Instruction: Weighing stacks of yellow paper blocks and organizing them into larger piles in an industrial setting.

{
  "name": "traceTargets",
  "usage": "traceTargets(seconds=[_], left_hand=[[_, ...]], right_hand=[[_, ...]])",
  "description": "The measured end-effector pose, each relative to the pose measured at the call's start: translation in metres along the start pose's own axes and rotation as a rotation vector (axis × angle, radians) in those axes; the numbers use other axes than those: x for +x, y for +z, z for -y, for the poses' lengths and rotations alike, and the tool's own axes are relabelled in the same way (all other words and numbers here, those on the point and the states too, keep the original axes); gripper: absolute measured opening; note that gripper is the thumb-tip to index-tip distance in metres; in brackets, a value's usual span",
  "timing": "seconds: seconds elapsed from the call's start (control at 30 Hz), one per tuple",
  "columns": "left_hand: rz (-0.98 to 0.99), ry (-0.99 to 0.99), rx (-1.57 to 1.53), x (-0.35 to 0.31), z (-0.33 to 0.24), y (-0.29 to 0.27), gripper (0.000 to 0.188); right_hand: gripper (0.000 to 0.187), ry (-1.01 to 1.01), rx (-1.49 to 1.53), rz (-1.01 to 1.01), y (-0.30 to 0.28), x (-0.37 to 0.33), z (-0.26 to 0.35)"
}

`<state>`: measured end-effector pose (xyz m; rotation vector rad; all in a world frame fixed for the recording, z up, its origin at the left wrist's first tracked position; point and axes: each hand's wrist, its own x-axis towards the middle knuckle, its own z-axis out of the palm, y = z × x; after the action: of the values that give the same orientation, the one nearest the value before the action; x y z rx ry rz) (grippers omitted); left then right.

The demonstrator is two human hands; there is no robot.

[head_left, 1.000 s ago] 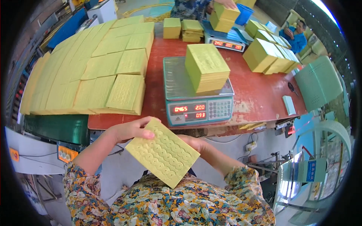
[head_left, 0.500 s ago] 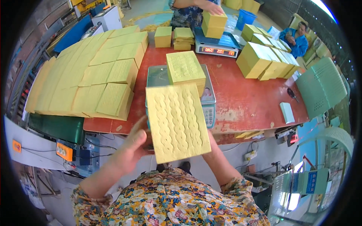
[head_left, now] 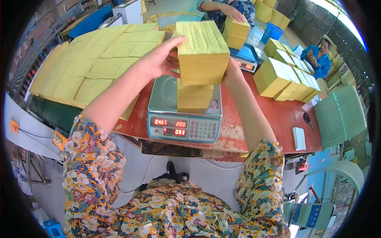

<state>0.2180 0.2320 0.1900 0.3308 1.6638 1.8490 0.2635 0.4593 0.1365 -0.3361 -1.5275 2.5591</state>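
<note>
L hand (head_left: 158, 59) wraps L side of yellow paper stack (head_left: 203, 65) over 2nd stack (head_left: 194, 98) on scale (head_left: 162, 99); R hand (head_left: 231, 70) mostly hidden, can't tell grip

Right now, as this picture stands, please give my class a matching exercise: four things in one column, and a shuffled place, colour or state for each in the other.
Things
1. Raised stack
2. Front scale
3. Chair
4. Bucket

Descriptions
A. Blue, beyond the table
B. Red digits lit, a lower stack on its pan
C. Pale green, at the table's right end
D. Yellow, between the left hand and the right hand

Pairs: 1-D, 2-B, 3-C, 4-A
</note>
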Motion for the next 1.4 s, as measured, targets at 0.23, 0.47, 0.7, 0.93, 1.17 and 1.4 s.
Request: traceTargets(seconds=[0.23,0.47,0.7,0.93,1.17,1.4], left_hand=[[0.047,-0.012,0.125,0.021,0.01,-0.019,0.088],[0.074,-0.034,0.139,0.027,0.023,-0.028,0.085],[0.066,-0.005,0.105,0.037,0.022,-0.028,0.084],[0.046,0.034,0.127,0.026,0.026,-0.018,0.085],[-0.178,0.111,0.16,0.044,0.061,-0.033,0.069],[-0.285,0.044,-0.177,0.062,0.096,-0.015,0.047]], right_hand=[[0.031,0.011,-0.122,-0.127,-0.016,0.022,-0.025],[0.03,0.007,-0.171,-0.21,-0.015,0.016,-0.031],[0.032,-0.071,-0.135,-0.135,-0.034,0.023,-0.033],[0.039,-0.155,-0.114,-0.211,-0.015,-0.007,-0.033],[0.039,-0.187,-0.054,-0.18,-0.029,-0.001,-0.054],[0.045,-0.078,0.058,-0.194,-0.02,0.003,-0.073]])
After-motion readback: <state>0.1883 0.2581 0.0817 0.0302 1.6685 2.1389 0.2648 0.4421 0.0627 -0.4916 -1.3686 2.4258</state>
